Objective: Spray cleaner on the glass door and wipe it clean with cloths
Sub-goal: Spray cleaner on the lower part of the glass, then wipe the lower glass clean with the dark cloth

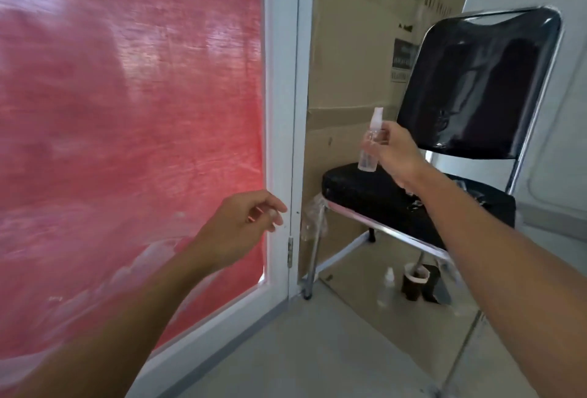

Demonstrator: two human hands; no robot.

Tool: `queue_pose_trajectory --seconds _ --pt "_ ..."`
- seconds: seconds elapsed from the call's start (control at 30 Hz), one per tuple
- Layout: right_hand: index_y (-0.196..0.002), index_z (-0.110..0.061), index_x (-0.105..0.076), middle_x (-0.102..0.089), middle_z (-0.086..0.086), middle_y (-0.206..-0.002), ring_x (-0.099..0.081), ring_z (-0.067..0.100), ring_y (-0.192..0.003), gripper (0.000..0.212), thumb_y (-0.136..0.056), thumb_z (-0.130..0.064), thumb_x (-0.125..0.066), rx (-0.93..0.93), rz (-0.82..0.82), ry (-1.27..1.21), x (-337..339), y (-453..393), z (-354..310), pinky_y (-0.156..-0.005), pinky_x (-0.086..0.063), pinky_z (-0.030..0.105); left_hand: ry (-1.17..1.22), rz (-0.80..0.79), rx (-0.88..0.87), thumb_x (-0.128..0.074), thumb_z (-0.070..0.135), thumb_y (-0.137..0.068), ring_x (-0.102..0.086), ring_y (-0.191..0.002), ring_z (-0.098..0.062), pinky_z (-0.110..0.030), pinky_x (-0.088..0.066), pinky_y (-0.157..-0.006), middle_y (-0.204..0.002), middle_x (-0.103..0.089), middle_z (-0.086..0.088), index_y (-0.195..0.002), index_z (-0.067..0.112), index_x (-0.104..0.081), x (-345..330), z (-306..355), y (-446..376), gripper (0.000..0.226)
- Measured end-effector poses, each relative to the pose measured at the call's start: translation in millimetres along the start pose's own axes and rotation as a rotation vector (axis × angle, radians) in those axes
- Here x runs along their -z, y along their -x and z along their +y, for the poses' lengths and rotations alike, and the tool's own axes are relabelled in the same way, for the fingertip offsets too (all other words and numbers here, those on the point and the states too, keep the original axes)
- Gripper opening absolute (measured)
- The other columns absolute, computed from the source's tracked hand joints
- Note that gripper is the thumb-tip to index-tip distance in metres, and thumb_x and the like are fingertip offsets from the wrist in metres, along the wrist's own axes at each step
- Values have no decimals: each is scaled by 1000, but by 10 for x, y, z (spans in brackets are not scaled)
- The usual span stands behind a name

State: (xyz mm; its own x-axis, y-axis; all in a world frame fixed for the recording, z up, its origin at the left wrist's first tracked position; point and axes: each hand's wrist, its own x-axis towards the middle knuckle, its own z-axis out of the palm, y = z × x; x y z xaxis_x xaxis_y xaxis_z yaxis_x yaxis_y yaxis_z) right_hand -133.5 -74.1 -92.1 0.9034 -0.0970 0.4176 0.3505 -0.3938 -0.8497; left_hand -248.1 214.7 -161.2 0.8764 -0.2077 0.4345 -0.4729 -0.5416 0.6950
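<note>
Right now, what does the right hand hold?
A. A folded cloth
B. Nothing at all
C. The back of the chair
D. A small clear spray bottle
D: the right hand grips a small clear spray bottle with a white nozzle, raised above the seat of the black chair, while the left hand holds nothing near the white door frame.

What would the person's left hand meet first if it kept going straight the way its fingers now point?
Probably the white door frame: the left hand, loosely curled and empty, points right at it from beside the red-backed glass. Depth is unclear.
</note>
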Motion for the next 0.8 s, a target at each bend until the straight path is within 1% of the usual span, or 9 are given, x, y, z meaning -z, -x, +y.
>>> queue_pose_trajectory --seconds 0.13,0.23,0.3,0.37,0.47,0.57,0.67,0.73,0.8 --pt "-114 -13 -61 -61 0 -95 -57 7 -80 30 -89 -4 -76 16 45 156 212 -176 303 -77 -48 22 62 -34 10 -58 8 -104 -73 -83 -8 -25 -58 -81 -90 -76 9 -99 29 -73 -368 162 -182 26" --pt "-111 -14 -61 -62 0 -95 -60 15 -87 30 -88 -6 -78 -15 17 231 241 -262 559 -73 -47 22 105 -57 9 -60 12 -103 -72 -86 -9 -23 -57 -80 -90 -76 11 -98 31 -74 -604 232 -294 24" --pt "-114 -11 -62 -62 0 -94 -62 19 -92 33 -87 -6 -79 -44 -5 251 264 -300 677 -84 -54 32 119 -72 9 -59 11 -104 -73 -85 -7 -21 -57 -80 -90 -76 9 -100 27 -74 -694 258 -345 22" --pt "-120 -10 -63 -65 2 -98 -66 23 -98 39 -85 -7 -81 -72 -20 240 312 -340 747 -92 -55 38 130 -78 9 -58 8 -104 -73 -85 -8 -21 -58 -81 -90 -76 7 -102 23 -74 -732 265 -373 22" --pt "-110 -13 -70 -71 3 -96 -70 25 -97 35 -81 -20 -87 -66 -103 309 438 -392 724 -92 -55 35 136 -78 3 -58 7 -104 -74 -86 -12 -28 -60 -86 -90 -76 6 -103 23 -75 -754 244 -397 23" --pt "-91 -19 -73 -71 -5 -93 -66 12 -90 27 -80 -40 -86 -88 -178 405 642 -361 590 -93 -50 33 145 -72 10 -57 6 -104 -75 -85 -12 -30 -60 -87 -89 -77 7 -103 23 -75 -779 244 -434 25" --pt "-95 -19 -79 -73 -4 -100 -65 15 -100 25 -87 -43 -79 -87 -160 585 1012 -342 446 -95 -49 34 147 -79 15 -58 7 -104 -74 -83 -11 -24 -57 -84 -88 -77 8 -102 25 -74 -833 317 -470 24" --pt "-102 -28 -79 -73 -10 -103 -65 13 -105 29 -84 -51 -78 -144 -401 714 1236 -247 366 -98 -48 34 163 -89 1 -58 7 -105 -74 -84 -11 -21 -57 -82 -88 -77 7 -102 25 -75 -874 399 -476 25" --pt "-119 -33 -72 -66 -16 -117 -59 10 -112 50 -78 -61 -80 -263 -638 855 1344 -126 361 -105 -44 35 171 -92 -16 -57 6 -105 -74 -86 -13 -23 -59 -83 -89 -77 6 -101 25 -74 -899 467 -479 26"
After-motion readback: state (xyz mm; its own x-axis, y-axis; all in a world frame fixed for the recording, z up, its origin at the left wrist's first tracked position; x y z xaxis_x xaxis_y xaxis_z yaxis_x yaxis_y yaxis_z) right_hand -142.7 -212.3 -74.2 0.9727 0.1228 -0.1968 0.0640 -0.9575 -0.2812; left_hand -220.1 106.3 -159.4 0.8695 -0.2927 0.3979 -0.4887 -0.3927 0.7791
